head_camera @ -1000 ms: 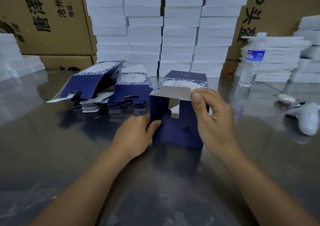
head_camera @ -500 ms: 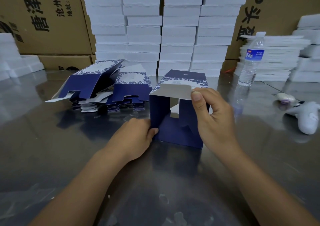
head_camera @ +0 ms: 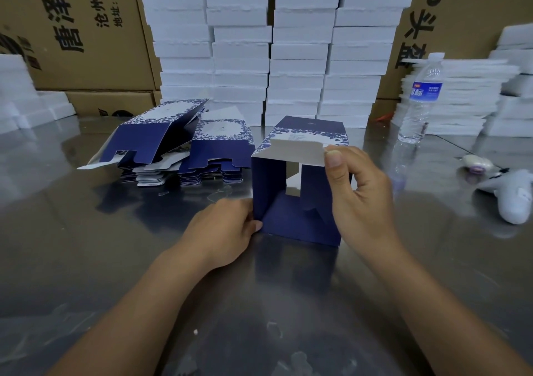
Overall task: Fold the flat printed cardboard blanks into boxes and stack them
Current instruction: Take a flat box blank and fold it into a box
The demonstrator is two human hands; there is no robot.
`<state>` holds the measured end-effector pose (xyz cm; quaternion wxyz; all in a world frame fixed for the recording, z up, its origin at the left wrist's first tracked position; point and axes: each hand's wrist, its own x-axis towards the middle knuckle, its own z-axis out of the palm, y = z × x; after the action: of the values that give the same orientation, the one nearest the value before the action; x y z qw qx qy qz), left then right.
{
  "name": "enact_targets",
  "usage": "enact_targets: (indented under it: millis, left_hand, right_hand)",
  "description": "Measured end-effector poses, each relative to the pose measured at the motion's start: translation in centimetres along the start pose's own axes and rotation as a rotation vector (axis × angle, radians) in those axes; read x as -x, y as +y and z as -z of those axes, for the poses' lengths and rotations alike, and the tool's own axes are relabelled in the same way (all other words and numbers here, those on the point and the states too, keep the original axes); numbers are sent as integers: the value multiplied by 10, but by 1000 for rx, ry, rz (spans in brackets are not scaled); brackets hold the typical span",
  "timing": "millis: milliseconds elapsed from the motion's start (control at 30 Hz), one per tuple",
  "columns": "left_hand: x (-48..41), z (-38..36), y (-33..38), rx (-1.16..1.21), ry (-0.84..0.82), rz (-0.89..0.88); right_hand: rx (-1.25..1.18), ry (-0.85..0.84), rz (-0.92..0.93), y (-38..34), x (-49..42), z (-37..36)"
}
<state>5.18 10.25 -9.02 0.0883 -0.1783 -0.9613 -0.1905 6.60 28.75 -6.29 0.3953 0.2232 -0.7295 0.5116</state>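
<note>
Background clutter I can see around the work surface

I see a shiny metal table [head_camera: 86, 260] with tall stacks of white foam trays [head_camera: 274, 46] at its far edge, backed by brown cartons [head_camera: 86, 29] printed with Chinese characters. More white foam pieces [head_camera: 26, 98] sit at the far left, and a lower pile of thin foam sheets [head_camera: 461, 98] at the right. A clear water bottle [head_camera: 419, 98] with a blue label stands upright just in front of that pile. Farther right I make out a small white rounded object [head_camera: 476, 163] and a white handheld tool [head_camera: 510, 199] lying on the table.
</note>
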Motion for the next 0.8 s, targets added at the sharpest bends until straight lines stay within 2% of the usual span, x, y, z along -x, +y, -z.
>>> enact_targets:
  millis: [167,400,500,600,667,800]
  left_hand:
    - [2,1,3,54,-19,10]
    - [0,-1,6,33,-20,40]
    - [-1,0,2,137,-25,49]
    - [-1,1,3,461,68,45]
    - [-3,1,9,638,191,-2]
    - [-1,2,20,736,358,-122]
  right_hand:
    - [-140,3,-140,-2,-2,2]
    - [228,-77,-144,6,7,3]
    - [292,-60,-163,10,7,5]
    - [343,-33,-119,12,5,6]
    - [354,-21,-105,13,6,6]
    - [330,-28,-91,11,7,5]
